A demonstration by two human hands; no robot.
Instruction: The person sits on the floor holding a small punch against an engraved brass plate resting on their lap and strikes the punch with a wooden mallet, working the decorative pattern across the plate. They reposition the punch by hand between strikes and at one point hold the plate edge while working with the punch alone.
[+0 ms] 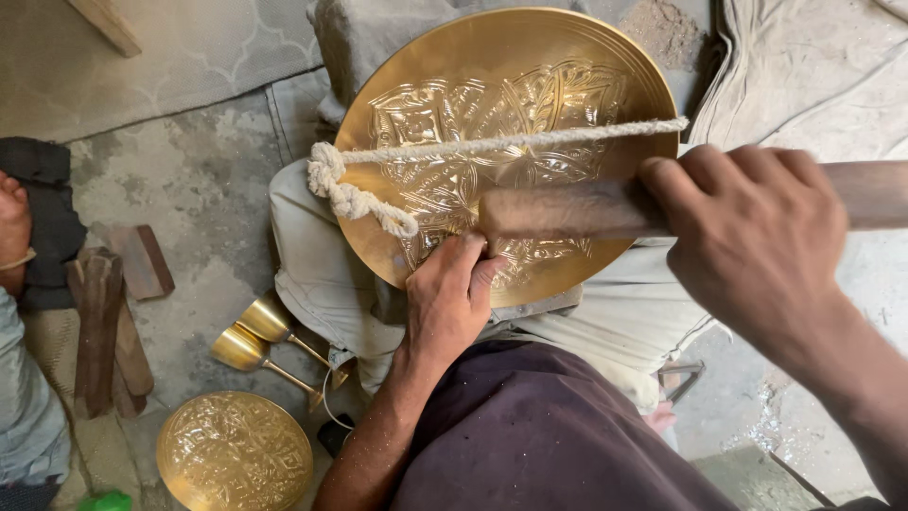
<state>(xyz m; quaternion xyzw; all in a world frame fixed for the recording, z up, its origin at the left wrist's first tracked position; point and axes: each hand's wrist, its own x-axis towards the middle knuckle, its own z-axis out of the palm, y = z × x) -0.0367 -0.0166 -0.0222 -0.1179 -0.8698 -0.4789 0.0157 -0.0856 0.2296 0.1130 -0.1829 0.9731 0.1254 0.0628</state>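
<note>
The left hand (449, 303) rests its fingertips pressed together against the lower part of the brass plate (501, 142), pinching something small at the embossed pattern; whether a punch sits between the fingers cannot be told. The right hand (757, 237) is wrapped tight around a wooden mallet (577, 208), whose blunt end hovers just above the left fingertips. The plate lies tilted on the person's lap, held by a rope (492, 145) that crosses its face and ends in a knot (345, 189) at the rim to the left of the left hand.

The step looks like chasing the relief, with the mallet poised over the spot the left fingers mark. The next blow would call for a short, straight drop, since the head is nearly touching those fingers and the rope runs just above it.

Room is tight toward the rope and the plate's lower rim, which sits right under the left hand. To the right of the right hand there is open cloth (813, 76) for the handle to swing. Below and left of the left hand stand two brass goblets (251, 336) and a smaller plate (235, 452), near some wood blocks (104, 331), well apart from the stroke. Another person's hand (13, 227) shows at the far left edge.
</note>
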